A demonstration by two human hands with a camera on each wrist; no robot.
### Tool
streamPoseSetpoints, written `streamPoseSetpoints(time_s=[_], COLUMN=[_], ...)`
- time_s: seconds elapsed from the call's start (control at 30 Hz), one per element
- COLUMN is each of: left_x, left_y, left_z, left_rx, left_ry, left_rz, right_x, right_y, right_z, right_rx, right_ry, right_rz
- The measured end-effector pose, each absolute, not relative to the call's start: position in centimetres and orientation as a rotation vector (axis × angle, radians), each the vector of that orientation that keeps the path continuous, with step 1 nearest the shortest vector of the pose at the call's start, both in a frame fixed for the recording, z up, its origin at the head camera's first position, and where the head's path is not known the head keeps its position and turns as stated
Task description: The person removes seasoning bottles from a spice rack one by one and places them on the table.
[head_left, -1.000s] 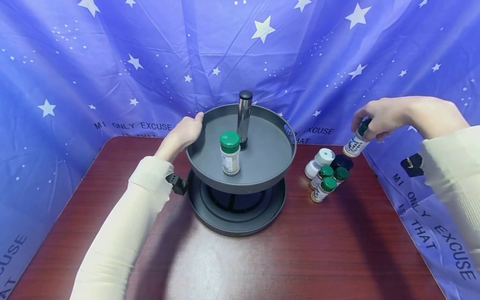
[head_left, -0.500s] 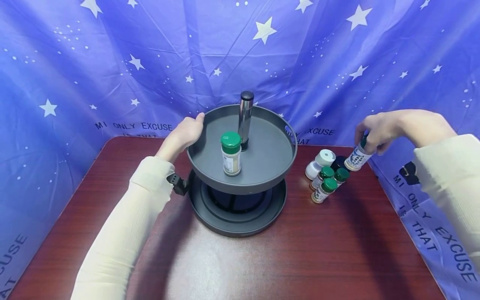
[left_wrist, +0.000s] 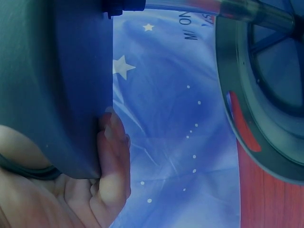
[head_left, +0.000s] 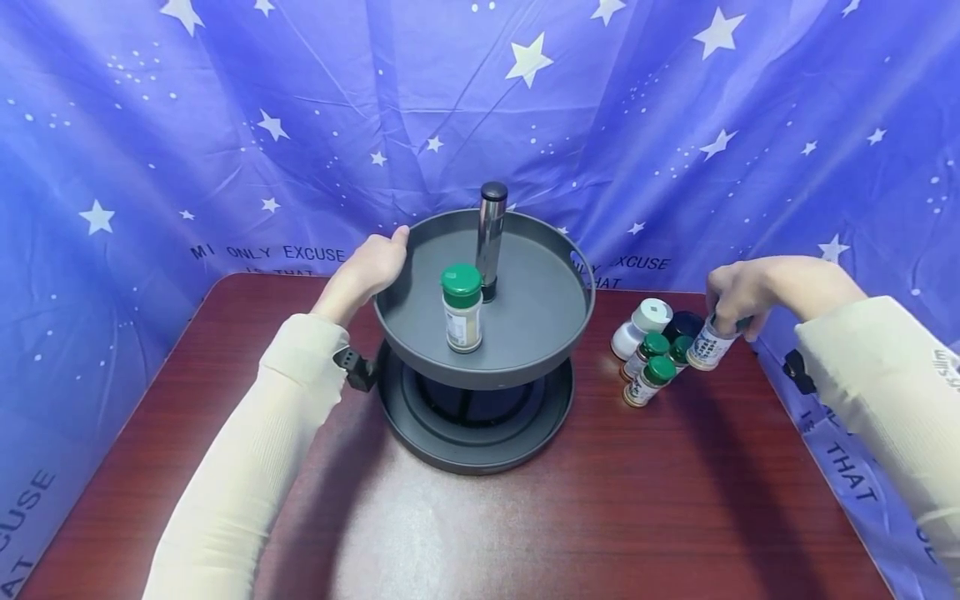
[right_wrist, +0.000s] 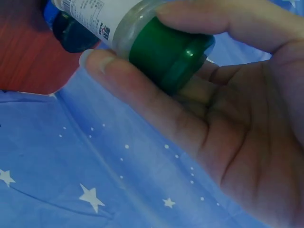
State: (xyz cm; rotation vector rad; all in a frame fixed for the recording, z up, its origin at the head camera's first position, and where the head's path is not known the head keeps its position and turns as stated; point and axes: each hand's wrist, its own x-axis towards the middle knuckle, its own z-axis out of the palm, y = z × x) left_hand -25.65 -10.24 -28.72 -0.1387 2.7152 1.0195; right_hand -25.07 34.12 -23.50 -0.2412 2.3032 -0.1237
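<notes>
My left hand (head_left: 372, 265) grips the left rim of the upper tray (head_left: 536, 321) of a dark grey two-tier turntable. In the left wrist view its fingers (left_wrist: 114, 175) curl under the tray's edge. A seasoning bottle (head_left: 462, 321) with a green cap stands upright on that tray, in front of the chrome post (head_left: 490, 242). Over at the right, my right hand (head_left: 753, 287) holds another seasoning bottle (head_left: 708, 348) by its green cap (right_wrist: 166, 54), between thumb and fingers. This bottle is tilted, its base close beside a cluster of bottles.
The cluster has several bottles: a white-capped shaker (head_left: 637, 329), a dark-lidded jar (head_left: 684, 325) and green-capped bottles such as the front one (head_left: 649, 382). Below the upper tray is the lower tray (head_left: 480, 465), on a reddish wooden table (head_left: 600, 517). A starry blue curtain (head_left: 300, 183) hangs behind.
My right hand has lowered the seasoning bottle and brought it toward the front, beside the cluster. The left hand and the turntable have stayed in place.
</notes>
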Motion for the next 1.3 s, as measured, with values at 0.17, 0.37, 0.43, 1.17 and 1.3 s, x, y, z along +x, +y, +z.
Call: streamPoseSetpoints(time_s=[0.17,0.37,0.43,1.17,1.3], left_x=[-25.7,-25.7,-25.7,-25.8,-25.8], left_y=[-10.2,-10.2,-10.2,-10.3,-10.3], left_z=[-28.8,-28.8,-28.9,-29.0,-29.0], left_rx=[-0.135,-0.141,-0.138,-0.133,-0.138], left_ry=[2.715,2.711,2.713,2.717,2.715], left_rz=[1.022,1.033,1.033,1.043,1.044], right_x=[-24.8,-24.5,-24.4,-23.8,-23.6], right_y=[34.0,33.7,33.7,33.3,33.2], right_z=[-24.3,-25.1,-25.3,-27.8,-28.2], right_rx=[-0.262,-0.257,-0.245,-0.268,-0.295], right_ry=[2.284,2.292,2.298,2.378,2.398], right_rz=[-0.082,-0.035,-0.029,0.052,0.066])
